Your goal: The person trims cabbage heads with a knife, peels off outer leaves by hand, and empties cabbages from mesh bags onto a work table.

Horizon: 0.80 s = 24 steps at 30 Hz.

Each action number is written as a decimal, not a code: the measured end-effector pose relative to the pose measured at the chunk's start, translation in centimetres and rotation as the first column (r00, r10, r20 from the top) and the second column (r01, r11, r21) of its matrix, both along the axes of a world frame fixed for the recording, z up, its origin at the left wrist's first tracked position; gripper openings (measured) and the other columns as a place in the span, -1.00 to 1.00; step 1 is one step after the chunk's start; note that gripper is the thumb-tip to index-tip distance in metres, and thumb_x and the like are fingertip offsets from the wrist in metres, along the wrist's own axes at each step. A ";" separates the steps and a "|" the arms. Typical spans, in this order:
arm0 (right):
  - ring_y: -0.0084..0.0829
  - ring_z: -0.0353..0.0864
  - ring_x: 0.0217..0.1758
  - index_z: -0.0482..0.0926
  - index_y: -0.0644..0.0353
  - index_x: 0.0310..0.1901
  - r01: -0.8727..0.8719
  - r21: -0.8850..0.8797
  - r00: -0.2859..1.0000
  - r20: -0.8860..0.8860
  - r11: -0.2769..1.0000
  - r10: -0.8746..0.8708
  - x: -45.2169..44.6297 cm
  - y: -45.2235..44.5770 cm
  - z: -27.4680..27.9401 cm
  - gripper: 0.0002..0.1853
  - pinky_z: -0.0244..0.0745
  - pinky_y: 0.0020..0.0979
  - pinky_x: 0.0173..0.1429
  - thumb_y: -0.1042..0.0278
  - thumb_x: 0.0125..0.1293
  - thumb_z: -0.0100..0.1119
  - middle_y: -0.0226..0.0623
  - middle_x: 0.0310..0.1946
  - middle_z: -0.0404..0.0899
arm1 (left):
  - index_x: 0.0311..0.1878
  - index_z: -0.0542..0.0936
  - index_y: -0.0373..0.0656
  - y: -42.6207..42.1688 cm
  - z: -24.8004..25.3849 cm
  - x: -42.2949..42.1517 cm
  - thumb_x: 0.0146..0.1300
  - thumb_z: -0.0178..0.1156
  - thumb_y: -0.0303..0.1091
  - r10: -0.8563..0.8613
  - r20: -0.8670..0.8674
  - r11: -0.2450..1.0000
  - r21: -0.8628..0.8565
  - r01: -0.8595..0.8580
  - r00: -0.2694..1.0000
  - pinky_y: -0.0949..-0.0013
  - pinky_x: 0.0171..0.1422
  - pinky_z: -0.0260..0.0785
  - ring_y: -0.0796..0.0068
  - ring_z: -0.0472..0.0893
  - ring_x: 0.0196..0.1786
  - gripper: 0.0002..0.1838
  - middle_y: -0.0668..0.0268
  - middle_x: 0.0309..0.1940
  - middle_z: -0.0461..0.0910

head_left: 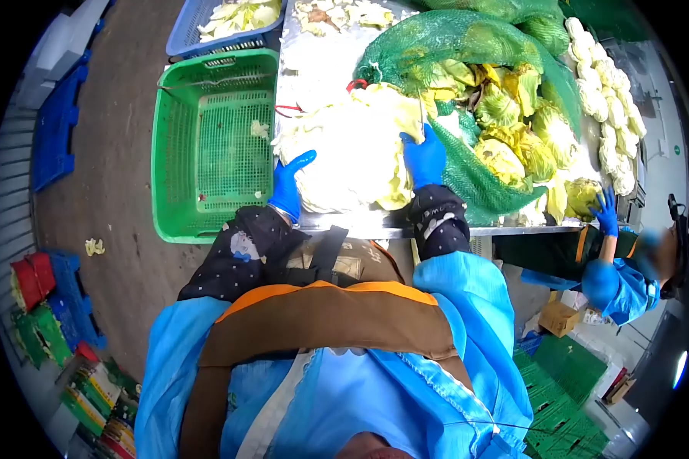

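Observation:
A bright, washed-out heap of pale cabbages (344, 164) lies on the metal table in front of me, with loose yellow-green leaves along its right side. My left hand (287, 185), in a blue glove, rests against the heap's left edge, thumb stretched out over it; its other fingers are partly hidden. At the right edge, my right hand (426, 157), also gloved in blue, is closed around what looks like a thin knife (422, 115) pointing away from me. Just beyond it, a green mesh bag (467, 172) spreads around several leafy yellow-green cabbages (532, 145).
A green crate (161, 153) with few leaf scraps stands left of the table. Behind it, a blue crate (177, 34) holds leaves. Trimmed white cabbages (616, 115) line the table's far right. A co-worker's gloved hand (606, 212) is beside a cabbage (583, 197) there.

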State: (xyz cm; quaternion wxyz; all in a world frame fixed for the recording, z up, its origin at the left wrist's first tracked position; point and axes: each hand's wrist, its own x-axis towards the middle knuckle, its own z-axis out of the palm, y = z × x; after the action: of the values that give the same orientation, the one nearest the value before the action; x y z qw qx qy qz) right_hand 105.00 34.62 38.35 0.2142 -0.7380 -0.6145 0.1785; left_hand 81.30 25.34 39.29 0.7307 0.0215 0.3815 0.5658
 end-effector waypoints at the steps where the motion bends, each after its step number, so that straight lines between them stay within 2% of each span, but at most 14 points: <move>1: -0.15 0.65 -0.23 0.54 0.27 -0.01 0.025 0.007 1.000 -0.012 1.000 -0.025 -0.2 1.0 0.1 -0.49 0.50 -0.32 -0.10 0.16 0.03 0.37 -0.02 -0.24 0.64 | 0.22 0.34 -0.27 0.5 0.2 -0.5 0.18 0.10 -0.26 -0.061 0.125 0.998 0.028 0.058 0.990 0.05 0.16 0.42 0.10 0.54 0.07 -0.47 0.02 0.04 0.49; 4: -0.35 0.64 -0.20 0.54 0.39 -0.03 -0.121 -0.110 0.892 -0.448 0.987 0.060 2.7 4.5 -0.3 -0.45 0.50 -0.38 -0.08 0.24 -0.04 0.44 -0.13 -0.22 0.66 | 0.24 0.33 -0.23 0.7 1.2 -1.6 0.26 -0.03 -0.04 -0.177 0.433 0.979 0.172 0.112 0.884 -0.02 0.22 0.34 0.03 0.49 0.12 -0.42 0.01 0.10 0.46; 6: -0.43 0.61 -0.25 0.52 0.34 0.03 -0.083 -0.093 0.882 -0.471 0.992 0.029 3.7 5.3 -0.6 -0.42 0.50 -0.42 -0.10 0.28 -0.06 0.45 -0.15 -0.16 0.64 | 0.26 0.32 -0.19 -0.6 1.3 -1.5 0.29 -0.12 0.08 -0.167 0.589 0.960 0.281 -0.007 0.790 -0.03 0.27 0.27 0.00 0.45 0.16 -0.38 0.02 0.13 0.43; 7: -0.41 0.61 -0.28 0.52 0.31 0.04 -0.060 -0.064 0.879 -0.476 0.996 0.022 3.7 4.4 0.3 -0.42 0.50 -0.42 -0.13 0.26 -0.05 0.44 -0.14 -0.16 0.64 | 0.28 0.31 -0.13 -0.3 1.5 -1.4 0.30 -0.17 0.12 0.058 0.408 0.985 0.124 -0.118 0.911 0.00 0.32 0.22 0.02 0.41 0.20 -0.37 0.08 0.19 0.40; 8: -0.40 0.61 -0.32 0.52 0.28 0.05 -0.043 -0.029 0.877 -0.481 0.999 0.024 3.6 3.7 1.3 -0.42 0.50 -0.42 -0.16 0.23 -0.04 0.43 -0.13 -0.17 0.64 | 0.31 0.27 -0.11 -0.8 2.1 -1.9 0.30 -0.18 0.16 0.065 0.378 0.974 0.177 -0.141 0.924 0.02 0.36 0.17 0.03 0.34 0.26 -0.34 0.10 0.24 0.34; 10: -0.47 0.52 -0.43 0.38 0.19 0.21 -0.004 0.264 0.658 -0.726 0.965 0.201 2.9 1.0 4.2 -0.31 0.46 -0.47 -0.29 0.20 0.02 0.40 -0.10 -0.05 0.57 | 0.33 0.23 -0.11 -0.2 4.3 -3.3 0.32 -0.19 0.14 0.169 0.314 0.947 0.210 -0.242 0.934 0.01 0.37 0.15 0.06 0.30 0.30 -0.34 0.13 0.29 0.28; 11: -0.51 0.48 -0.47 0.28 0.14 0.27 -0.137 0.209 0.457 -0.854 0.968 0.249 1.7 -0.9 7.0 -0.26 0.42 -0.50 -0.37 0.17 0.06 0.36 -0.10 -0.01 0.53 | 0.34 0.22 -0.12 -0.3 6.3 -3.8 0.34 -0.12 0.04 0.023 0.432 0.908 0.369 -0.199 0.902 -0.03 0.37 0.14 0.07 0.29 0.30 -0.39 0.12 0.28 0.29; 14: -0.63 0.38 -0.55 0.14 0.06 0.33 -0.429 0.130 -0.221 -0.975 0.894 0.036 -3.9 -4.8 11.0 -0.27 0.32 -0.57 -0.55 0.16 0.16 0.26 -0.22 -0.02 0.50 | 0.41 0.07 -0.04 -1.0 8.9 -2.3 0.31 -0.05 0.03 0.208 0.098 0.941 0.250 -0.226 0.973 -0.14 0.38 0.08 0.00 0.19 0.37 -0.32 0.12 0.34 0.18; 16: -0.58 0.36 -0.66 0.18 -0.04 0.33 -0.276 -0.180 -0.037 -0.980 0.944 -0.197 -5.5 -5.0 7.7 -0.31 0.36 -0.52 -0.53 -0.05 0.22 0.17 -0.25 0.00 0.52 | 0.42 0.03 -0.01 -2.4 7.1 -1.3 0.33 -0.01 -0.17 0.114 -0.043 0.840 0.538 -0.074 0.993 -0.10 0.41 0.06 0.09 0.21 0.37 -0.36 0.17 0.34 0.19; 18: -0.58 0.41 -0.64 0.30 0.14 0.23 -0.310 -0.173 -0.153 -0.961 0.935 -0.229 -3.6 -2.7 4.7 -0.39 0.48 -0.52 -0.46 -0.03 0.24 0.11 -0.30 -0.14 0.60 | 0.41 -0.01 -0.10 -1.7 12.7 -2.0 0.40 -0.08 -0.27 -0.099 0.435 0.878 0.462 -0.127 0.895 0.05 0.41 0.13 0.12 0.24 0.34 -0.41 0.13 0.31 0.21; 19: -0.59 0.44 -0.60 0.30 0.11 0.20 -0.437 -0.157 -0.234 -0.931 0.886 -0.280 -2.4 -2.2 5.0 -0.44 0.42 -0.56 -0.52 0.05 0.24 0.12 -0.32 -0.17 0.58 | 0.41 0.01 -0.13 0.8 5.5 -5.4 0.41 -0.07 -0.22 0.048 -0.117 0.915 0.403 0.003 0.992 0.13 0.41 0.14 0.18 0.25 0.35 -0.41 0.14 0.33 0.18; 20: -0.61 0.46 -0.55 0.30 0.08 0.18 -0.552 -0.133 -0.304 -0.887 0.823 -0.348 -1.2 -2.3 5.1 -0.49 0.36 -0.60 -0.57 0.12 0.24 0.12 -0.35 -0.19 0.55 | 0.36 0.14 -0.17 0.0 15.7 -4.0 0.33 0.07 -0.19 0.046 -0.255 0.972 0.234 0.016 0.966 0.19 0.36 0.21 0.24 0.31 0.30 -0.39 0.15 0.27 0.26; 21: -0.62 0.44 -0.59 0.30 0.10 0.19 -0.551 -0.182 -0.216 -0.912 0.814 -0.350 -1.0 -2.8 4.7 -0.49 0.34 -0.61 -0.59 0.13 0.24 0.12 -0.37 -0.24 0.54 | 0.31 0.21 -0.18 1.3 12.2 -5.1 0.24 0.17 -0.25 0.096 -0.464 0.889 0.439 0.134 0.881 0.21 0.33 0.25 0.27 0.36 0.25 -0.39 0.17 0.21 0.34; 24: -0.65 0.37 -0.69 0.31 0.14 0.22 -0.519 -0.308 0.052 -0.943 0.797 -0.330 -0.8 -2.1 3.5 -0.47 0.28 -0.63 -0.64 0.14 0.26 0.13 -0.43 -0.37 0.51 | 0.25 0.31 -0.16 2.4 10.5 -4.9 0.03 0.33 -0.41 0.096 -0.533 0.828 0.512 0.230 0.841 0.22 0.28 0.31 0.29 0.41 0.20 -0.33 0.20 0.11 0.43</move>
State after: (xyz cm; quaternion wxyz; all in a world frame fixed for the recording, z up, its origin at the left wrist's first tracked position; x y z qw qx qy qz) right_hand 104.22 32.47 41.85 0.3194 -0.3837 -0.2543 0.8283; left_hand 76.45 27.69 49.81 0.5755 0.4045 0.3879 0.5956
